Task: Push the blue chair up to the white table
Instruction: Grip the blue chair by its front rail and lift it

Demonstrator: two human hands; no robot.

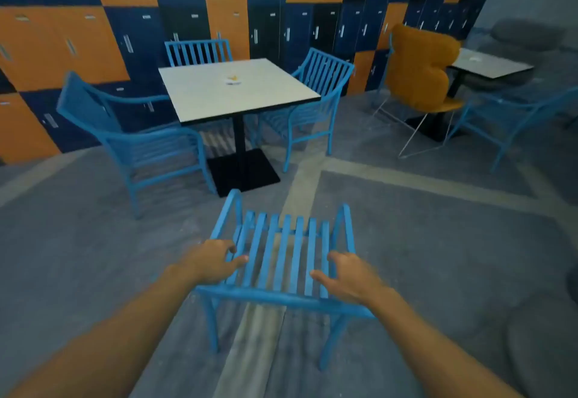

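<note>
Blue slatted metal chair (281,260) on the grey floor, well apart from the square white desk (234,88), facing its open near side, just short of the black pedestal base (242,169). Three more blue armchairs already around the desk: left (131,144), right (309,106), far side (198,52).

Left hand (212,261) over the chair's left rear corner, fingers (239,261) spread and loosely curled, touching the slats but not clamped. Right hand (350,275) near the right rear corner, fingers (319,275) open, reaching for the backrest; contact too blurred to confirm.

To do the step well, probably: close both hands on the top rail (281,299), evenly spaced from the chair's centre. Push straight toward the desk, level and slow, so neither front leg swings wide. Aim between the left and right armchairs. Watch the pedestal base: front legs likely to catch on it. Stop with the seat under the desk edge.
</note>
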